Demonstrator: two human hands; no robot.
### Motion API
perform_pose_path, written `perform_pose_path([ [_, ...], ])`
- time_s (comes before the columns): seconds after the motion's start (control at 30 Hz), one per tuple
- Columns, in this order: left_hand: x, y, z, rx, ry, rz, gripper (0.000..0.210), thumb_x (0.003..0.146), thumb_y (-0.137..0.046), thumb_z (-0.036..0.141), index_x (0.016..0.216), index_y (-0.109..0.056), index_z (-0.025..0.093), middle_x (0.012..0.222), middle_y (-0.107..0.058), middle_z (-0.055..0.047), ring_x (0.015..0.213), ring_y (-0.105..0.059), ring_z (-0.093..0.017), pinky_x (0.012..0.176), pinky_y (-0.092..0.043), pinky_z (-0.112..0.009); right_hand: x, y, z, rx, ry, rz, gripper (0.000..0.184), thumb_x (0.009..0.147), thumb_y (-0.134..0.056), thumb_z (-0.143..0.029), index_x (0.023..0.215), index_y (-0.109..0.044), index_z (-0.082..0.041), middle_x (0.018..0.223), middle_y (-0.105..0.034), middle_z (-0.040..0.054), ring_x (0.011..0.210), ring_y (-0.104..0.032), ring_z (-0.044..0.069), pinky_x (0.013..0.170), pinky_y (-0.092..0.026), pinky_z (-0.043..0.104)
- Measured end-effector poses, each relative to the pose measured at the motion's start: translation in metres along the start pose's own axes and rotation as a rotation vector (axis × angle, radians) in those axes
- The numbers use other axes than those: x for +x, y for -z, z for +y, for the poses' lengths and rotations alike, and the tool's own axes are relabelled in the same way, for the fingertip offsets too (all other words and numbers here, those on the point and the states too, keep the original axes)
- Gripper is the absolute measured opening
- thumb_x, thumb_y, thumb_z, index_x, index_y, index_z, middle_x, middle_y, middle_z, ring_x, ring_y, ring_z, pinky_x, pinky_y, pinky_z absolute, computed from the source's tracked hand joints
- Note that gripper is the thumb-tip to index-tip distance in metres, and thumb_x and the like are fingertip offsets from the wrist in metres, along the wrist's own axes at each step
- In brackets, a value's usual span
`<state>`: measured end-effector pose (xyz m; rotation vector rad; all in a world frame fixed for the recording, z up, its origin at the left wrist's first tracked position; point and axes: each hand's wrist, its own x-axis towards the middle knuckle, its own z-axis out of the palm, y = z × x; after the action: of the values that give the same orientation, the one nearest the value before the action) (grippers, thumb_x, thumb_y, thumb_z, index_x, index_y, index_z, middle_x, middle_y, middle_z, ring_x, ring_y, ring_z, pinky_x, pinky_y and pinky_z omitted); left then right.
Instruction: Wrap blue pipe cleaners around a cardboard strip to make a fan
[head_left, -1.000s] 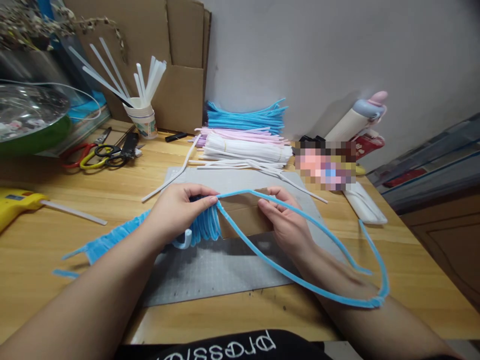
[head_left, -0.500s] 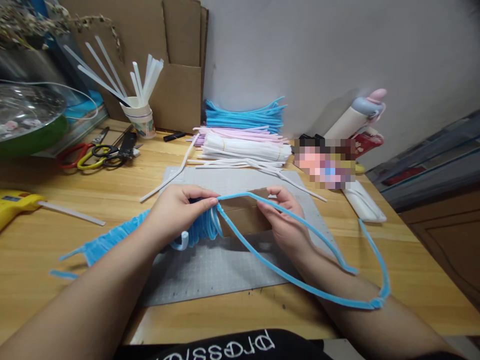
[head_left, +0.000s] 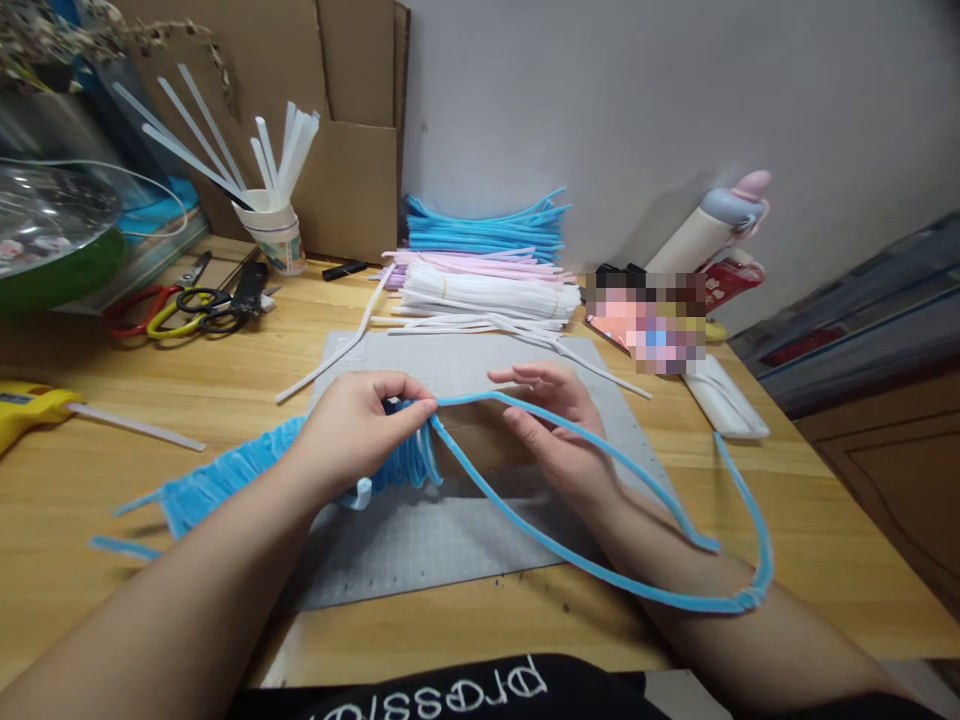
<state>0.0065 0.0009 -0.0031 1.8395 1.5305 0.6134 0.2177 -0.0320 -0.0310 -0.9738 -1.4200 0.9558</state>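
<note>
My left hand [head_left: 367, 425] pinches a blue pipe cleaner [head_left: 555, 530] between thumb and forefinger, at the edge of a cardboard strip [head_left: 480, 435]. Tight coils of blue pipe cleaner [head_left: 240, 470] wrap the strip's left part, partly hidden under my left hand and forearm. From the pinch, two long loose lengths sweep to the right, one bent and both lying over or near my right forearm. Fingers and thumb of my right hand [head_left: 566, 430] are spread around the bare right end of the cardboard; whether they touch it I cannot tell.
A grey cutting mat [head_left: 375, 560] lies beneath the work. Behind are bundles of white [head_left: 487, 295] and blue pipe cleaners [head_left: 487, 228]. Scissors [head_left: 202, 310], a yellow glue gun [head_left: 34, 405] and a cup of glue sticks [head_left: 274, 240] stand left; a bottle [head_left: 690, 240] and tissue pack [head_left: 724, 400] right.
My right hand has loosened from the cardboard's right end, its fingers now straighter and spread. My left hand keeps its pinch. The whole view has shifted slightly.
</note>
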Motion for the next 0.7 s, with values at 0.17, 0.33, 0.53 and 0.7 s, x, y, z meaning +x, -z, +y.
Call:
perform_pose_path([
  [0.17, -0.0011, 0.0004, 0.0016, 0.002, 0.011, -0.018, 0.032, 0.075, -0.058, 0.049, 0.078, -0.072, 0.020, 0.058, -0.062, 0.000, 0.051, -0.048, -0.014, 0.047, -0.034, -0.024, 0.0034, 0.0047, 0.0016, -0.092, 0.053, 0.057, 0.008, 0.084, -0.062, -0.023, 0.089, -0.068, -0.026, 0.103, -0.067, 0.0024, 0.104, -0.060, 0.019, 0.093, -0.045, 0.037],
  [0.33, -0.0013, -0.0005, 0.0020, -0.022, -0.041, -0.061, 0.031, 0.076, -0.057, 0.048, 0.078, -0.071, 0.020, 0.070, -0.068, -0.002, 0.063, -0.056, -0.017, 0.053, -0.038, -0.025, 0.0077, 0.0081, 0.0032, -0.168, 0.031, -0.008, 0.009, 0.080, -0.067, -0.026, 0.089, -0.069, -0.026, 0.102, -0.067, 0.0028, 0.102, -0.060, 0.020, 0.092, -0.045, 0.037],
  [0.53, -0.0016, -0.0015, 0.0016, 0.005, -0.104, -0.062, 0.029, 0.077, -0.057, 0.045, 0.078, -0.072, 0.020, 0.075, -0.070, -0.003, 0.069, -0.059, -0.018, 0.061, -0.041, -0.027, 0.0080, 0.0095, -0.0008, -0.243, 0.072, -0.070, 0.012, 0.081, -0.065, -0.027, 0.094, -0.067, -0.027, 0.105, -0.065, 0.0034, 0.103, -0.058, 0.020, 0.092, -0.044, 0.037],
  [0.7, -0.0009, -0.0027, 0.0008, 0.005, -0.119, -0.067, 0.029, 0.077, -0.057, 0.046, 0.077, -0.071, 0.021, 0.074, -0.070, -0.003, 0.069, -0.060, -0.018, 0.063, -0.042, -0.028, 0.0086, 0.0068, -0.0002, -0.285, 0.101, -0.065, 0.006, 0.082, -0.064, -0.028, 0.087, -0.068, -0.026, 0.100, -0.063, 0.0034, 0.099, -0.058, 0.020, 0.088, -0.045, 0.037],
])
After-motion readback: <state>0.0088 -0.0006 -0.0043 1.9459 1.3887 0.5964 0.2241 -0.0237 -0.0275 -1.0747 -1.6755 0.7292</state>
